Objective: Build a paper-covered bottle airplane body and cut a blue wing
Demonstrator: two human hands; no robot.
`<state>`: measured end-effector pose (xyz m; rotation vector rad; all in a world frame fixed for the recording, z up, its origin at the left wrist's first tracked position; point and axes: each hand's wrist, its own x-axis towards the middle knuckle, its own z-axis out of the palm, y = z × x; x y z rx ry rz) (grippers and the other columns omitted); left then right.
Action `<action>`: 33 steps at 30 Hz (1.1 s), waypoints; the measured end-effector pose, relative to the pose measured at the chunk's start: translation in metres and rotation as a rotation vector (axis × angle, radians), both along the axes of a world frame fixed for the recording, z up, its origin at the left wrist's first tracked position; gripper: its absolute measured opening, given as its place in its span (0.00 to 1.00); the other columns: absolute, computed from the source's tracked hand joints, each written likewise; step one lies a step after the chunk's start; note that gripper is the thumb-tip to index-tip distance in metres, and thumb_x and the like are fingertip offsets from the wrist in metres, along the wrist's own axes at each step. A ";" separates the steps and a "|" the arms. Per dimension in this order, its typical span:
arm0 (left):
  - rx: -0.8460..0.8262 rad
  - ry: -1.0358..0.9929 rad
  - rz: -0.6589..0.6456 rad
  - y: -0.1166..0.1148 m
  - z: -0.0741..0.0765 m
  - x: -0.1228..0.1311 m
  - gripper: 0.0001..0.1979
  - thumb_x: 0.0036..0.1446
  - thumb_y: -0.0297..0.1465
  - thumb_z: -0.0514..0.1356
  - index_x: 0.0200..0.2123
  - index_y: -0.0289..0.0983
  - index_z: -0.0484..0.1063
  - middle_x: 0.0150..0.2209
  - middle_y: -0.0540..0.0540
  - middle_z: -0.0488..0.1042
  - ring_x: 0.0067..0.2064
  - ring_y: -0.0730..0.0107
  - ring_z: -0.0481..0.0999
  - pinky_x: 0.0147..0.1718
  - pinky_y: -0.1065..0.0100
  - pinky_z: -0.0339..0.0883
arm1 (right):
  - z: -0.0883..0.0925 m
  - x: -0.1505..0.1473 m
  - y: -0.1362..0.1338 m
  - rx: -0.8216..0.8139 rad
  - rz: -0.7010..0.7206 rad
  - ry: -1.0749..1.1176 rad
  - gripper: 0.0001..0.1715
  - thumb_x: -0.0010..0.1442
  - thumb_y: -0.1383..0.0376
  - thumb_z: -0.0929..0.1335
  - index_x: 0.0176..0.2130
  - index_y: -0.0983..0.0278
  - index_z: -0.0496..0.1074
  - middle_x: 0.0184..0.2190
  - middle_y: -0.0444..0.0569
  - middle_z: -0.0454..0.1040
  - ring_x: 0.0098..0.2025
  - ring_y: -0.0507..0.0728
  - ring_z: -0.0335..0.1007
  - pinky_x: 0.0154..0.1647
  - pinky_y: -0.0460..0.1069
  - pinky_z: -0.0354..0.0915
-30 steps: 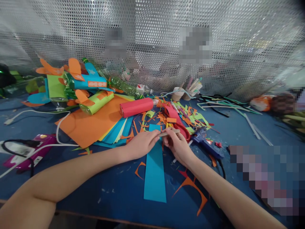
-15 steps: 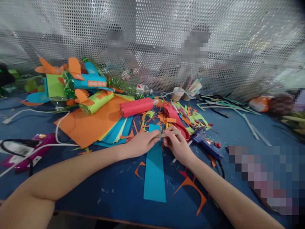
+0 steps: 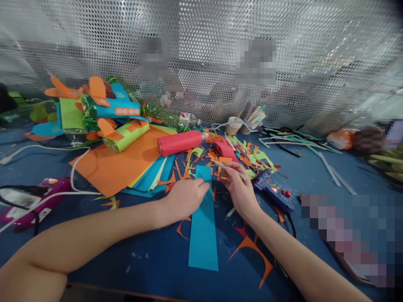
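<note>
A long blue paper strip (image 3: 204,235) lies lengthwise on the table in front of me. My left hand (image 3: 188,196) rests over its left edge, fingers curled and pressed together; whether anything is between them is hidden. Just right of the strip, my right hand (image 3: 236,184) is raised, closed around a slim pale pencil-like stick (image 3: 223,166) whose thin end points up and left. Close beyond that hand are red paper (image 3: 227,150) and orange and green scraps. A blue glue gun (image 3: 273,192) lies to its right.
A red-wrapped bottle (image 3: 181,142) lies beyond the strip. Fanned coloured paper (image 3: 116,163) and paper-decorated bottles (image 3: 115,107) occupy the left, near a purple box (image 3: 47,201) with cables. Cups of sticks (image 3: 234,125) stand before a perforated metal screen (image 3: 201,50).
Both hands were together on the stick over the strip. My left hand has let go and dropped slightly down; my right hand keeps the stick, now tilted up and to the right.
</note>
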<state>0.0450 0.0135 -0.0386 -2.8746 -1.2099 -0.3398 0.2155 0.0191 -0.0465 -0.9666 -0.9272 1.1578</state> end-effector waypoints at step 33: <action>-0.027 0.322 -0.065 -0.073 -0.004 0.009 0.24 0.61 0.29 0.44 0.60 0.47 0.48 0.59 0.24 0.52 0.26 0.68 0.73 0.22 0.67 0.61 | 0.001 -0.006 -0.015 0.045 0.028 -0.526 0.18 0.55 0.60 0.67 0.22 0.60 0.55 0.14 0.36 0.52 0.16 0.47 0.45 0.17 0.46 0.44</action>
